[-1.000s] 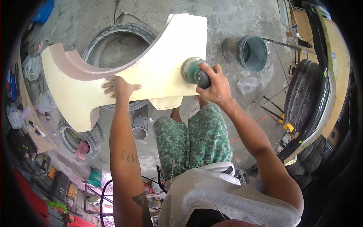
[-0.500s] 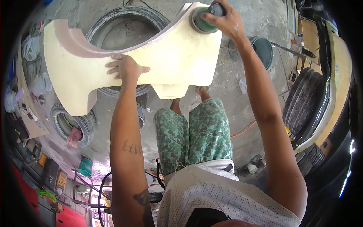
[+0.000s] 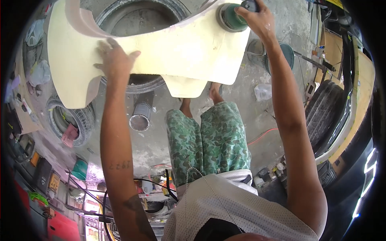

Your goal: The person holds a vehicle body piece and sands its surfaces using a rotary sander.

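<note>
A pale yellow car fender (image 3: 189, 56) with a curved wheel-arch cutout lies in front of me, over a large tyre (image 3: 140, 85). My right hand (image 3: 262, 25) is wrapped round the dark top of a round green sander (image 3: 230, 18), which sits flat on the fender's far right corner. On the left part of the panel, just below the arch edge, my left hand (image 3: 116, 60) is spread with the thumb out. It holds nothing and is slightly blurred, so how firmly it touches cannot be told.
A grey can (image 3: 140, 116) and a smaller tyre (image 3: 70, 120) with a pink cloth (image 3: 70, 135) are on the floor at left. At right are a dark bucket (image 3: 286, 56), a clear plastic bag (image 3: 263, 92), an orange cord (image 3: 262, 135) and another tyre (image 3: 326, 114).
My left hand has slid leftward over the fender. The sander stays at the far right corner in my right hand. The whole view has shifted, uncovering the grey can.
</note>
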A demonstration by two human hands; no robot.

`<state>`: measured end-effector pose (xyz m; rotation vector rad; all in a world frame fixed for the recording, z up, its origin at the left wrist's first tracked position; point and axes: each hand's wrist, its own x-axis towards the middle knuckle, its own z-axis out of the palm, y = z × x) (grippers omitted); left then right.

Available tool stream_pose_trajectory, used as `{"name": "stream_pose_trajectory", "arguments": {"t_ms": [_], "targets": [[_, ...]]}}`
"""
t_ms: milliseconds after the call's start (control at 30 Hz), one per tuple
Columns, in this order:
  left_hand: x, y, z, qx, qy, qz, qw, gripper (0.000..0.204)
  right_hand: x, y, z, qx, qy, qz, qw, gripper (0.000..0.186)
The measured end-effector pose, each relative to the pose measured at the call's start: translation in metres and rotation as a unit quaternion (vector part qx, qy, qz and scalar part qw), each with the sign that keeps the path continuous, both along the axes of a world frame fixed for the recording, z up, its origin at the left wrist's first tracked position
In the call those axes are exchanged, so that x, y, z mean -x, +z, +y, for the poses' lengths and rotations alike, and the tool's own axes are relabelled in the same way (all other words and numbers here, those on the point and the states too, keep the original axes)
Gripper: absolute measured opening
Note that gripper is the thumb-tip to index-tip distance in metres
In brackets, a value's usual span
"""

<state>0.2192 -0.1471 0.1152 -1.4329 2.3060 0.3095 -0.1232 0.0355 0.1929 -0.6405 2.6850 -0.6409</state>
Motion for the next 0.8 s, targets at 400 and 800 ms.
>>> {"name": "stream_pose_trajectory", "arguments": {"t_ms": [400, 800], "targets": [[-0.028, -0.036, -0.017, -0.144, 0.125, 0.087, 0.978, 0.146, -0.179, 0.001, -0.031, 0.051, 0.28, -0.037, 0.958, 0.044], [-0.016, -0.023, -0.02, -0.143, 0.093, 0.003, 0.985, 0.148, -0.113, -0.003, 0.0, 0.012, 0.237, 0.003, 0.971, 0.049]]}}
